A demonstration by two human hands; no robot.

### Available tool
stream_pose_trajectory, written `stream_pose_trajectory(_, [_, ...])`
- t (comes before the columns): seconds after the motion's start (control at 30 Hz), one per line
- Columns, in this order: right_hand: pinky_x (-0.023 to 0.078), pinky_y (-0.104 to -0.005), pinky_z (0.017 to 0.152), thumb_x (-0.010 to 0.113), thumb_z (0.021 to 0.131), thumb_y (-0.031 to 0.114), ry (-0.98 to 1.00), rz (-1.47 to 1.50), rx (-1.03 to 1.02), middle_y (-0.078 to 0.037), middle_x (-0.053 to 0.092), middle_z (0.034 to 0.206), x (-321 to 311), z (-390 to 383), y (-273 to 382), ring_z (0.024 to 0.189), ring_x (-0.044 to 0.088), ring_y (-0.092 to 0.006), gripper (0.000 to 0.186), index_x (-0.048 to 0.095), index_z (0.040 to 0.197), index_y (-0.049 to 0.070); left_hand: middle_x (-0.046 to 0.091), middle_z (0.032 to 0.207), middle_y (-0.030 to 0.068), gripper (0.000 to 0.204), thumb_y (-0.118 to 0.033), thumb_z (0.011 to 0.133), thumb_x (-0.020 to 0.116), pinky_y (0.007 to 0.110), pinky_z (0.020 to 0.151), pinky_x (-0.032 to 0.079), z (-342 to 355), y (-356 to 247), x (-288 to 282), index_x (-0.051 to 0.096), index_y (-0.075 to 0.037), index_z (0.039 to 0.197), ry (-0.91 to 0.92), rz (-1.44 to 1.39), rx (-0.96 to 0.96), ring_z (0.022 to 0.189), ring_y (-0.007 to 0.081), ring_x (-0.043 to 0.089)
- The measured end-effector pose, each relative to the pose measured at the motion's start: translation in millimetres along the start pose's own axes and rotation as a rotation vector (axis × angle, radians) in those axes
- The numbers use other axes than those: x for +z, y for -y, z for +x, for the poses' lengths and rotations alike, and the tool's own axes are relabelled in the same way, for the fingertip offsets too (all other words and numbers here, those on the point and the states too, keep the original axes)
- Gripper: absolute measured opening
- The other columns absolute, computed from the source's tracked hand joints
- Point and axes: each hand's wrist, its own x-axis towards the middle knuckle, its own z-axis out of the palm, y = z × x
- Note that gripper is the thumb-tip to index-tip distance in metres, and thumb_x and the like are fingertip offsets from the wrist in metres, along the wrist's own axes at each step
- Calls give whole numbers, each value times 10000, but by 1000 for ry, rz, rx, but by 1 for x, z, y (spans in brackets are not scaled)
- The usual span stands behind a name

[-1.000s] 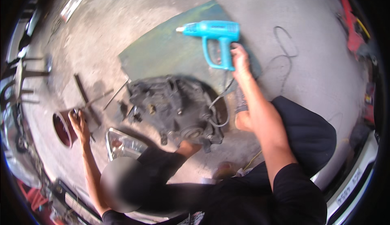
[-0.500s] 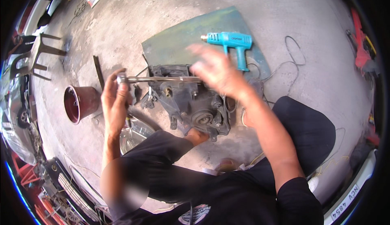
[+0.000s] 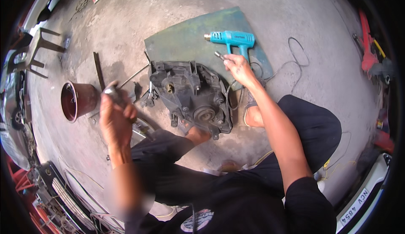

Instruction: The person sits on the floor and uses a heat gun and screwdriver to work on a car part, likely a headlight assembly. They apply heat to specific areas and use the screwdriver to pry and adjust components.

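Note:
My left hand (image 3: 116,122), smeared by motion, is closed around a ratchet wrench whose silver head (image 3: 110,90) sticks out at the top; most of the tool is hidden or blurred. My right hand (image 3: 240,69) pinches a short metal socket (image 3: 219,55) between thumb and fingers, in front of the heat gun. Between my hands lies a black car headlight housing (image 3: 192,94), back side up, with a round cap facing me. Neither hand touches it. The turquoise heat gun (image 3: 242,38) rests on a greenish panel (image 3: 181,39) beyond the housing.
A brown bucket (image 3: 84,101) stands at left, near a dark strip (image 3: 99,70) and a plastic chair (image 3: 40,50). A cable (image 3: 301,65) loops over the concrete at right. My feet flank the housing. Car parts (image 3: 69,196) lie at lower left; a red jack (image 3: 368,44) is far right.
My hands have moved apart; the long shiny bar that spanned them no longer shows there. The left went down and left, blurring; the right now pinches the socket.

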Motion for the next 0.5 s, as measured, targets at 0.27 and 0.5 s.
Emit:
stream_pose_trajectory(0.27, [602,-427,819,648,975,225,92,-12,-30,-239,758,917,36,43,16,909,764,-353,308,733,1122,-32,678,1056,63,370,-145,1044,657,276,719,508,-8,81,27,621,-21,1391,124,389,-56,842,144,643])
stream_pose_trajectory(0.5, [526,-256,772,709,1003,379,681,929,453,-20,732,941,18,-82,105,825,650,-95,399,764,1127,4,660,1162,102,533,-113,699,790,467,888,541,-26,105,102,715,-92,1226,967,1226,947,986,352,631])
